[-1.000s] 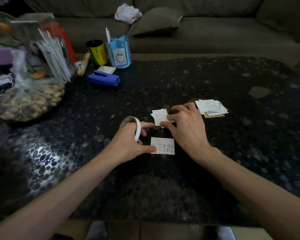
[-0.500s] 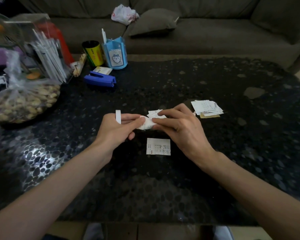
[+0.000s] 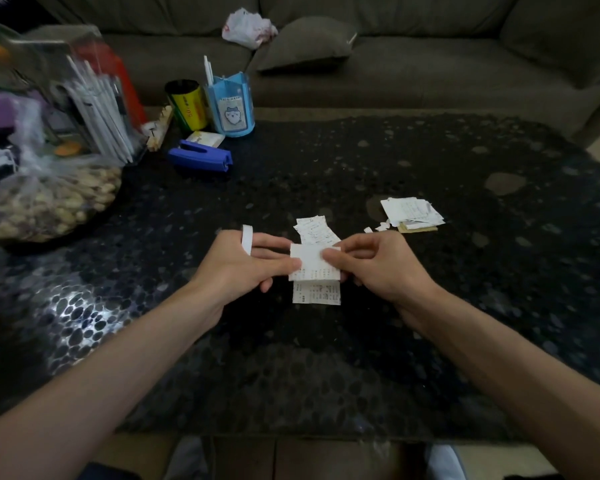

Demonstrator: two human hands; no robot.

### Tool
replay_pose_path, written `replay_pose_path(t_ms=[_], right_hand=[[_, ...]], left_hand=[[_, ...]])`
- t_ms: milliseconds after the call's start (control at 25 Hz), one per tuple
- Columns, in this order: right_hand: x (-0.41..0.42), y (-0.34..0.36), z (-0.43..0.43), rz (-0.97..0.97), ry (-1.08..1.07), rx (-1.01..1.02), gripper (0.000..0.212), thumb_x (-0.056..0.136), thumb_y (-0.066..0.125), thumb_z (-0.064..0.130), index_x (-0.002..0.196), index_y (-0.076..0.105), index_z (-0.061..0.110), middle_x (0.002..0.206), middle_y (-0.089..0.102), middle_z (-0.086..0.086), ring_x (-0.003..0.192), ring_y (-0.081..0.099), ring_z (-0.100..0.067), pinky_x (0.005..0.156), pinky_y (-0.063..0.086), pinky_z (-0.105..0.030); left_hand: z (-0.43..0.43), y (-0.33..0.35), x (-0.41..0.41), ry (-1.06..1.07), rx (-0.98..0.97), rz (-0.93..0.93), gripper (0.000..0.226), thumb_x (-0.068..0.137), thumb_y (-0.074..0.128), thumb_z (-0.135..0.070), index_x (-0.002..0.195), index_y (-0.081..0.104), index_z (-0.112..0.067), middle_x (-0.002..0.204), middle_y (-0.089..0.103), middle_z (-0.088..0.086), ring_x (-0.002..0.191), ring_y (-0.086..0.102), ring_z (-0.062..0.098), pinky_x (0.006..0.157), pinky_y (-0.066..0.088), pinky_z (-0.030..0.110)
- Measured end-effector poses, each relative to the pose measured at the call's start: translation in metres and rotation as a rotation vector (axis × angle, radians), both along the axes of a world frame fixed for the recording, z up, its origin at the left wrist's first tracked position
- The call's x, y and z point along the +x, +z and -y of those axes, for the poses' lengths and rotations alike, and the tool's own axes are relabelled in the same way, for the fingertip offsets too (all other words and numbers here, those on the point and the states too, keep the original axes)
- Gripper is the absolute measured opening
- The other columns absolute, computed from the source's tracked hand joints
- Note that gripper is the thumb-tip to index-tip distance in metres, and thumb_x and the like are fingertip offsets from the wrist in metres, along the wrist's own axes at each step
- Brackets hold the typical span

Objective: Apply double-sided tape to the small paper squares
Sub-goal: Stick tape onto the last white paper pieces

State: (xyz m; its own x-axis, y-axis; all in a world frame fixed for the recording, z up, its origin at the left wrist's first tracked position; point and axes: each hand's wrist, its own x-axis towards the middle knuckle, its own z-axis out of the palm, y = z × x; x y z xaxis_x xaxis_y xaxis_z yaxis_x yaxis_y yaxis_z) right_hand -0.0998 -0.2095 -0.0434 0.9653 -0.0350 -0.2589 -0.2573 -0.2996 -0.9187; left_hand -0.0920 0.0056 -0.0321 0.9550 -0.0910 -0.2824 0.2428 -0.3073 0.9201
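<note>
White paper square (image 3: 310,259), lifted off the black table (image 3: 326,358) since a sec ago, now pinched btwn left hand (image 3: 243,268) & right hand (image 3: 378,268) fingertips, just above a second square (image 3: 316,294); tape roll (image 3: 246,239) rides on left hand; taping likely next.

Grey sofa (image 3: 395,64) — dark pebbled table (image 3: 361,358)

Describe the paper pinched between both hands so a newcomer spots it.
On the black pebble-patterned table, look mid-table where the left hand and right hand meet. The small white printed paper square spans between them. Unlike the white slip beyond it and the printed slip nearer the person, both lying flat, it alone is pinched.
</note>
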Motion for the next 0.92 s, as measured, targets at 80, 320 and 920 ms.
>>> replay_pose_path(t_ms=[80, 320, 920], right_hand=[[-0.003, 0.003, 0.004, -0.044, 0.021, -0.065, 0.009, 0.094, 0.079, 0.026, 0.097, 0.079, 0.018, 0.075, 0.079, 0.004, 0.057, 0.067, 0.003, 0.057, 0.048, -0.014], [-0.007, 0.005, 0.008, -0.105, 0.089, -0.194, 0.008, 0.095, 0.077, 0.028, 0.096, 0.079, 0.021, 0.069, 0.077, 0.000, 0.049, 0.059, 0.003, 0.059, 0.044, -0.018], [0.000, 0.001, 0.002, -0.062, 0.152, -0.354, 0.006, 0.095, 0.078, 0.030, 0.099, 0.076, 0.027, 0.063, 0.074, 0.015, 0.053, 0.064, 0.008, 0.050, 0.043, -0.008]], left_hand=[[-0.002, -0.002, 0.000, -0.031, 0.054, 0.021, 0.026, 0.081, 0.088, -0.020, 0.105, 0.077, -0.021, 0.084, 0.081, -0.004, 0.047, 0.051, 0.009, 0.054, 0.047, 0.013], [-0.015, -0.013, 0.004, -0.083, 0.277, 0.181, 0.029, 0.083, 0.086, -0.026, 0.110, 0.077, -0.030, 0.086, 0.079, -0.013, 0.058, 0.065, -0.004, 0.067, 0.051, 0.022], [-0.011, -0.021, 0.006, -0.192, 0.367, 0.252, 0.042, 0.072, 0.094, -0.032, 0.110, 0.076, -0.033, 0.088, 0.075, -0.013, 0.062, 0.069, 0.001, 0.063, 0.051, 0.014]])
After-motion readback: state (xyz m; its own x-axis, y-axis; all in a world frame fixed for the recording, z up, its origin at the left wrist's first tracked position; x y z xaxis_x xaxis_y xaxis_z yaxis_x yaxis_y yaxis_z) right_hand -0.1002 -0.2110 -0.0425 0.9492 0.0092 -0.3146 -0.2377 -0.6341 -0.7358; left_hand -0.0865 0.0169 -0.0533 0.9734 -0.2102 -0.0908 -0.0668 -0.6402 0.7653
